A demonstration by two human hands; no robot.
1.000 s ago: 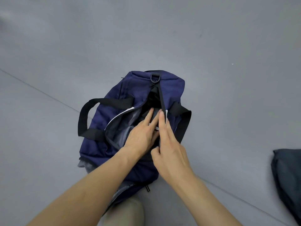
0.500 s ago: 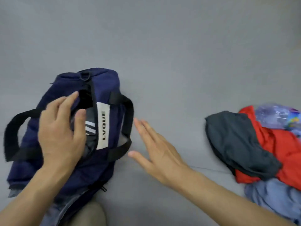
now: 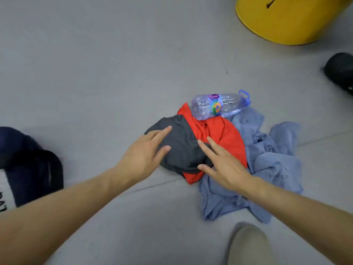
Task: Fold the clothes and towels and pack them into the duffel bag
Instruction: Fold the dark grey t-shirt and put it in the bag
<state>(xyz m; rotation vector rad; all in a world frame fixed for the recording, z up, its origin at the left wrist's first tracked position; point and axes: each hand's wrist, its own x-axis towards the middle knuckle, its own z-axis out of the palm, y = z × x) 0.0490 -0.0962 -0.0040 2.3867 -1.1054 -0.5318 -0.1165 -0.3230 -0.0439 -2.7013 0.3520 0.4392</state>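
Observation:
A heap of clothes lies on the grey floor: a dark grey garment (image 3: 181, 148) on top of a red garment (image 3: 223, 136), with a light blue garment (image 3: 267, 165) spread to the right. My left hand (image 3: 147, 150) reaches over the dark grey garment's left side with straight fingers. My right hand (image 3: 221, 161) is spread over its right edge and the red garment. Neither hand grips anything. The navy duffel bag (image 3: 23, 161) lies at the far left, partly out of frame.
A clear plastic bottle (image 3: 217, 106) with a coloured label lies against the back of the heap. A yellow tub (image 3: 286, 20) stands at the top right, a black object (image 3: 340, 71) at the right edge. My beige shoe (image 3: 246, 245) shows at the bottom.
My view has swung right from the duffel bag to the clothes heap. Both hands have left the bag and now reach over the dark grey garment.

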